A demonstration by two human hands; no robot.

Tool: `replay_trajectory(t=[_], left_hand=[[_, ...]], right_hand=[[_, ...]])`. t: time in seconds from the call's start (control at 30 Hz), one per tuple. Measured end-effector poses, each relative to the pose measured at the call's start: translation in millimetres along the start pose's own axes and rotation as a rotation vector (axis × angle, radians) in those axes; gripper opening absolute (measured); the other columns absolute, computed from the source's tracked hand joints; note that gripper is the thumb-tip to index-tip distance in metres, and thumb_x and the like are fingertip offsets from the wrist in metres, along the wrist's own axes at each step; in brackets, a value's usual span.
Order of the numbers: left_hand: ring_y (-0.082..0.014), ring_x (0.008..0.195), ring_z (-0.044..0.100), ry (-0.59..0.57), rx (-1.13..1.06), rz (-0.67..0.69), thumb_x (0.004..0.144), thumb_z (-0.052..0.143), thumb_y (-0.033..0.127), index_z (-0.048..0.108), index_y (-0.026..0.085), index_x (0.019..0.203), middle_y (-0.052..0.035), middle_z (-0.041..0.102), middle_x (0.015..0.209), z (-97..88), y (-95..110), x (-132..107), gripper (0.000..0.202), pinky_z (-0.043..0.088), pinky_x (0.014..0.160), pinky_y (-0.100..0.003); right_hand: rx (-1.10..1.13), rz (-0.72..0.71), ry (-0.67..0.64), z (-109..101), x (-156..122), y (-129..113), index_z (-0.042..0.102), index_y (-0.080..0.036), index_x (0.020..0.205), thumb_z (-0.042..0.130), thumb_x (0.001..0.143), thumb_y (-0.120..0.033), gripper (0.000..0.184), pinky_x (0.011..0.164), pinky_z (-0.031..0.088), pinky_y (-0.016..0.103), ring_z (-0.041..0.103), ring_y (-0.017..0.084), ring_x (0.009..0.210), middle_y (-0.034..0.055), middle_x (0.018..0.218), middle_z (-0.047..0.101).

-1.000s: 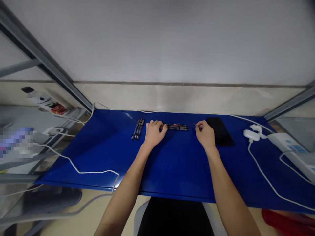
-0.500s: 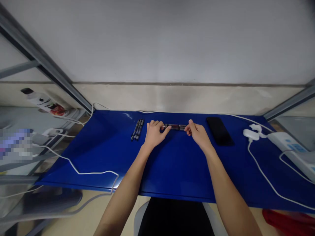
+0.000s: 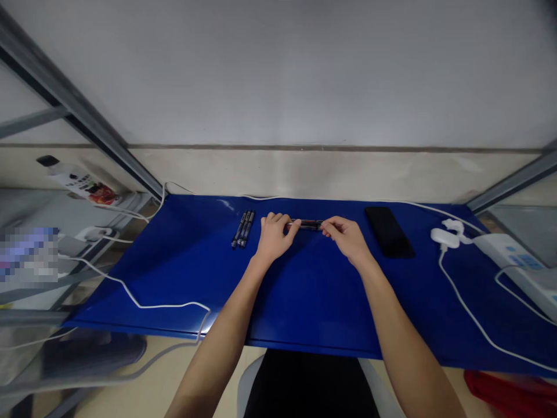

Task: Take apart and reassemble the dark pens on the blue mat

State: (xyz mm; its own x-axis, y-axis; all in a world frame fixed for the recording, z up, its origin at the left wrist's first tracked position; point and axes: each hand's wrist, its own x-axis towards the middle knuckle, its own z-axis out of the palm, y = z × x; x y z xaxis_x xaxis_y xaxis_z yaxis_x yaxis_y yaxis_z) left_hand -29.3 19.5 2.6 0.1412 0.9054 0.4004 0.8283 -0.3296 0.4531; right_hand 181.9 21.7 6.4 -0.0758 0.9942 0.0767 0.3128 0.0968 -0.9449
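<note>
Your right hand (image 3: 348, 239) has slid left since a moment ago and now nearly meets your left hand (image 3: 274, 237). Their fingertips pinch opposite ends of a slim bundle of black pens with red bands (image 3: 307, 224), close above the glossy blue worktop (image 3: 174, 290); you can't tell whether it's lifted clear. Just left of your left hand lies a tight row of dark slender pens (image 3: 243, 229). Well to the right, a flat black smartphone (image 3: 389, 232) sits apart from your hands.
</note>
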Motion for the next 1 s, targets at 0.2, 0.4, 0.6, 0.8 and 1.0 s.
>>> replay_trajectory(t=[0.2,0.4,0.6,0.8,1.0], left_hand=[[-0.0174,0.073,0.047,0.023,-0.066,-0.068,0.099,0.041,0.042,0.045,0.018,0.064,-0.0017,0.056,0.065,-0.2,-5.3,3.9,0.042,0.029,0.071,-0.031],[-0.0174,0.071,0.047,0.024,-0.117,-0.094,0.099,0.039,0.041,0.040,0.019,0.064,-0.0015,0.051,0.062,0.1,-7.1,5.1,0.042,0.029,0.068,-0.030],[-0.0161,0.069,0.047,-0.005,-0.161,-0.101,0.101,0.033,0.042,0.035,0.019,0.064,-0.0004,0.045,0.061,-1.0,-6.7,5.8,0.043,0.029,0.067,-0.028],[-0.0161,0.068,0.047,-0.017,-0.123,-0.100,0.100,0.037,0.040,0.036,0.019,0.061,-0.0005,0.048,0.060,0.5,-5.6,5.7,0.044,0.028,0.065,-0.029],[-0.0156,0.066,0.045,-0.013,-0.132,-0.078,0.100,0.036,0.040,0.036,0.019,0.062,-0.0002,0.047,0.059,1.4,-6.0,5.5,0.044,0.026,0.065,-0.029]], right_hand=[[0.055,0.012,0.059,-4.5,0.3,0.9,0.071,-0.020,0.086,0.066,0.080,-0.038,0.019,0.063,0.044,0.030,0.061,0.017,0.070,0.0040,0.077,0.069],[0.029,-0.006,0.031,-4.6,0.0,-1.5,0.071,-0.020,0.083,0.063,0.083,-0.036,0.018,0.063,0.043,0.030,0.059,0.016,0.066,0.0034,0.073,0.068],[0.005,0.012,-0.032,-5.8,-1.2,-3.7,0.071,-0.020,0.085,0.063,0.084,-0.037,0.019,0.062,0.042,0.029,0.058,0.015,0.066,0.0034,0.074,0.068],[-0.008,0.030,-0.041,-4.5,-2.9,-8.1,0.070,-0.019,0.078,0.058,0.087,-0.046,0.031,0.060,0.041,0.030,0.056,0.015,0.063,0.0034,0.066,0.064],[-0.021,0.010,-0.053,-2.7,-2.1,-5.3,0.070,-0.019,0.077,0.057,0.087,-0.049,0.034,0.063,0.043,0.031,0.058,0.016,0.065,0.0040,0.068,0.065]])
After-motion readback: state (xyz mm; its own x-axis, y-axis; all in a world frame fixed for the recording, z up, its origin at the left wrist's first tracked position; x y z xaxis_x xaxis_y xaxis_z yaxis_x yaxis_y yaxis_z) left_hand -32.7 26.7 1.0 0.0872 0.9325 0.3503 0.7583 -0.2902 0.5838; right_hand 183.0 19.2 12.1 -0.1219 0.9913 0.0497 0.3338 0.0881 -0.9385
